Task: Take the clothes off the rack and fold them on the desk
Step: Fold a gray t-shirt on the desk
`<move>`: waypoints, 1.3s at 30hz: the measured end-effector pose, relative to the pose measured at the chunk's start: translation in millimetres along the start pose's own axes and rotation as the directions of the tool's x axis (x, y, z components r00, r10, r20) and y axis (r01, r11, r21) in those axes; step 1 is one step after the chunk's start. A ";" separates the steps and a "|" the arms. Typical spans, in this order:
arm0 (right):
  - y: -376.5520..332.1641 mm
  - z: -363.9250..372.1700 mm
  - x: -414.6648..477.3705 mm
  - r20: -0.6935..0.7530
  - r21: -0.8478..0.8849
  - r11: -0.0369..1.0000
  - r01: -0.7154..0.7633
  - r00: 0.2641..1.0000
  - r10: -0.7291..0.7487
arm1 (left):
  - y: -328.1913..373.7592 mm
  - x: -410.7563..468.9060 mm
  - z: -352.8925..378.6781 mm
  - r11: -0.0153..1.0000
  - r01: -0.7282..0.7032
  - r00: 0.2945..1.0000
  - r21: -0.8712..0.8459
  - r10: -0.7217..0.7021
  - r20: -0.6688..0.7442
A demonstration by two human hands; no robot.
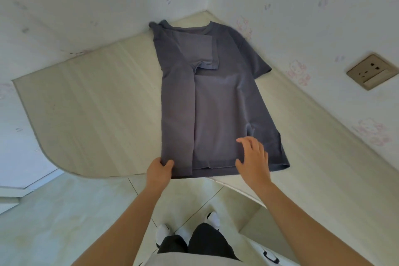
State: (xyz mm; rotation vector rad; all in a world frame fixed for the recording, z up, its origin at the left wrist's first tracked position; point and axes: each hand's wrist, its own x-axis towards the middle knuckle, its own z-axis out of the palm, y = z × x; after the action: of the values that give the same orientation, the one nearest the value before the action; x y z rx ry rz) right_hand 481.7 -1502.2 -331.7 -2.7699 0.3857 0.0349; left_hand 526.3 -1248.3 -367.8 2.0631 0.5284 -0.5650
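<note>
Left hand (160, 170) pinches the near-left corner of the grey T-shirt (220, 103), thumb on top of the cloth at the hem (216, 168), right at the front edge of the surface (97, 114). Right hand (252, 157) hangs over the lower right part of the shirt with its fingers spread and loosely bent, gripping nothing; whether the fingertips touch the cloth cannot be told.

The shirt lies flat on the surface. Its long axis runs straight away from the person: hem nearest, collar (190, 28) far off toward the corner where the two walls (302, 6) meet. Its left side is already turned in over the middle, with the left sleeve (200, 49) doubled across the chest and a straight folded edge running down from shoulder to hem. The right side is not yet folded: the right sleeve (257, 60) sticks out toward the wall, and the right edge of the body lies just to the right of the right hand.

That is the relation the coming move seems to turn on. The unfolded strip lies on the right, so the right hand is the nearer one by far, while the left hand is placed to anchor the hem. The sleeve is well beyond both hands along the shirt's length, so a reach forward looks necessary. A wall socket (371, 71) sits off to the right.
</note>
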 end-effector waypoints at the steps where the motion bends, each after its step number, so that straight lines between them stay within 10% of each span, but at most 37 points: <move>1: 4.0 -2.1 5.0 0.010 -0.089 0.995 0.033 0.999 -0.032 | -2.4 4.8 -8.5 1.000 -0.003 0.999 0.018 0.004 -0.053; 9: 11.6 16.7 -2.7 0.255 0.135 0.991 -0.022 0.967 -0.014 | -17.2 21.5 -66.8 0.909 -0.120 0.876 0.400 0.287 -0.387; 13: 9.8 25.2 -14.8 0.280 0.092 0.996 0.019 0.959 -0.044 | -5.5 7.2 -39.0 0.508 -0.587 0.726 0.630 0.675 0.132; 16: 2.7 24.2 -14.6 0.185 0.058 0.993 0.099 0.977 -0.109 | 0.8 3.1 -16.5 0.329 -0.721 0.649 0.610 0.628 0.428; 39: 20.2 0.3 -29.4 0.013 0.137 0.977 0.164 0.986 -0.167 | 27.3 16.6 -18.7 0.217 -0.722 0.683 0.657 0.369 0.630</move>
State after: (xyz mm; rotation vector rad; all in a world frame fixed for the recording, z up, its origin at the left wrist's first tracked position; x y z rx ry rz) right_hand 448.0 -1512.7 -336.6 -2.6542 0.1441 0.0022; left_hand 558.6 -1243.5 -350.3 2.7809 -1.0210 -0.8156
